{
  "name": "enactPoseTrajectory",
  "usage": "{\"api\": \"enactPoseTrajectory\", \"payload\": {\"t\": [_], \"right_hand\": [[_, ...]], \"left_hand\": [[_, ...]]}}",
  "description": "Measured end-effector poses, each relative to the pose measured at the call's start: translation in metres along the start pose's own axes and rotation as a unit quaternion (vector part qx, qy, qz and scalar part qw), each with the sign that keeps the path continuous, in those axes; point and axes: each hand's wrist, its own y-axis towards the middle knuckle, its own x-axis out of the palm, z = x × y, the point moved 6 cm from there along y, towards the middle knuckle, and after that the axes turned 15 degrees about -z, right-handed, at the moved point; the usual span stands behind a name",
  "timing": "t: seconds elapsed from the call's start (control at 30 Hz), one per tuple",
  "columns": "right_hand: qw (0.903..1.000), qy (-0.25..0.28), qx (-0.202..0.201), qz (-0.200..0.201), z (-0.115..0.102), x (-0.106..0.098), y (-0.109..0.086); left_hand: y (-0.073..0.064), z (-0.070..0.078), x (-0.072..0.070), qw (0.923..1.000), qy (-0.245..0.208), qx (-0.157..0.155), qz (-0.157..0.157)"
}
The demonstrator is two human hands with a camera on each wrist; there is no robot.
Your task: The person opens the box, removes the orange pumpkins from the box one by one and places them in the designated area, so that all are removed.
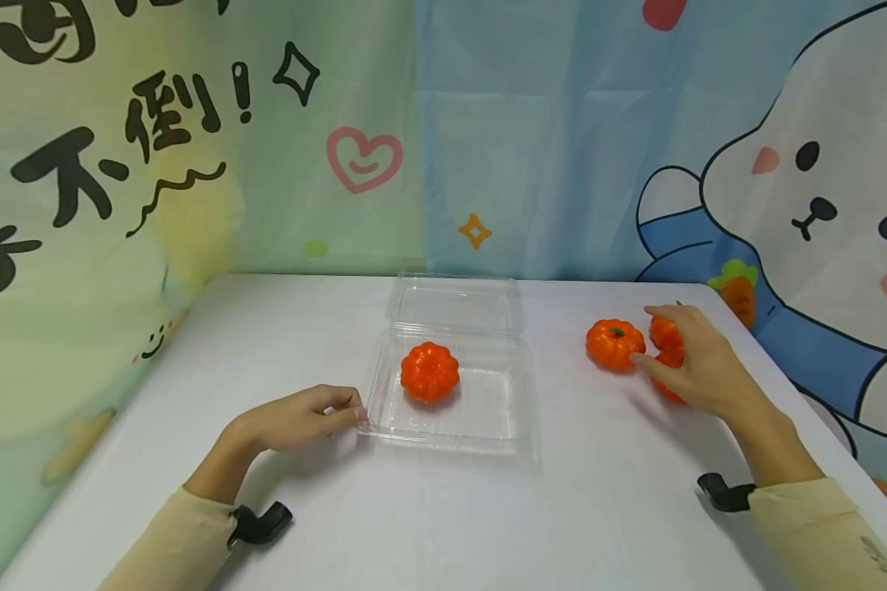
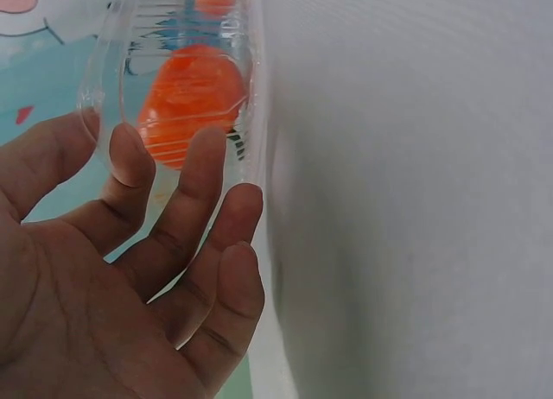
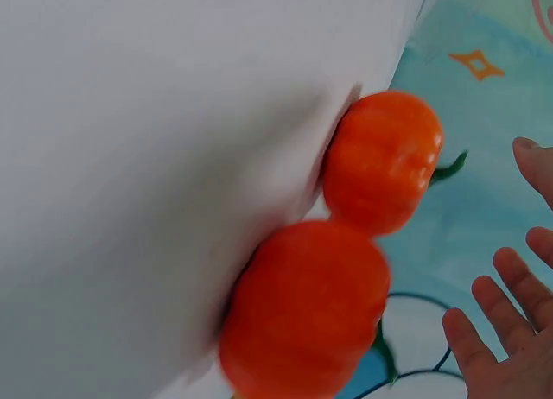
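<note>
A small orange pumpkin (image 1: pixel 429 373) sits in the left part of a clear plastic box (image 1: pixel 491 414), whose hinged lid (image 1: pixel 454 302) lies folded back. My left hand (image 1: pixel 314 417) pinches the box's left rim between thumb and index finger; in the left wrist view the other fingers curve loosely beside the wall. At the right, my right hand (image 1: pixel 698 361) hovers over two pumpkins, a rear one (image 1: pixel 664 332) and a front one (image 1: pixel 668 379), partly hiding both. Its thumb and fingers are spread, with nothing between them. Another pumpkin (image 1: pixel 615 345) with a green stem stands just left of its thumb.
A white table (image 1: pixel 281 509) carries everything. Behind it hangs a printed cloth backdrop (image 1: pixel 532 148) with a cartoon animal. Each sleeve has a black wrist mount at the cuff, the left one (image 1: pixel 262 524) and the right one (image 1: pixel 724 492).
</note>
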Motion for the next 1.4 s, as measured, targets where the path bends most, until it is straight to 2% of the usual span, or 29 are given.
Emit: {"api": "enactPoseTrajectory", "payload": {"t": [0.2, 0.47, 0.77, 1.03, 1.4], "right_hand": [[0.9998, 0.01, -0.015, -0.009, -0.019, 0.004, 0.016], [0.9985, 0.037, -0.034, -0.022, -0.031, 0.017, 0.03], [0.9974, 0.043, -0.057, -0.011, -0.044, 0.022, 0.041], [0.9972, 0.044, -0.058, -0.011, -0.055, 0.028, 0.048], [0.9937, 0.041, -0.104, -0.005, -0.076, 0.034, 0.055]], "left_hand": [[0.0, -0.001, -0.001, 1.0, -0.005, 0.0, 0.0], [0.001, -0.003, 0.0, 1.0, -0.007, 0.005, -0.003], [0.001, -0.003, -0.001, 0.9999, -0.011, 0.003, -0.003], [0.002, -0.003, -0.001, 0.9999, -0.012, 0.004, -0.003], [0.001, -0.005, 0.001, 0.9998, -0.018, -0.001, -0.003]]}}
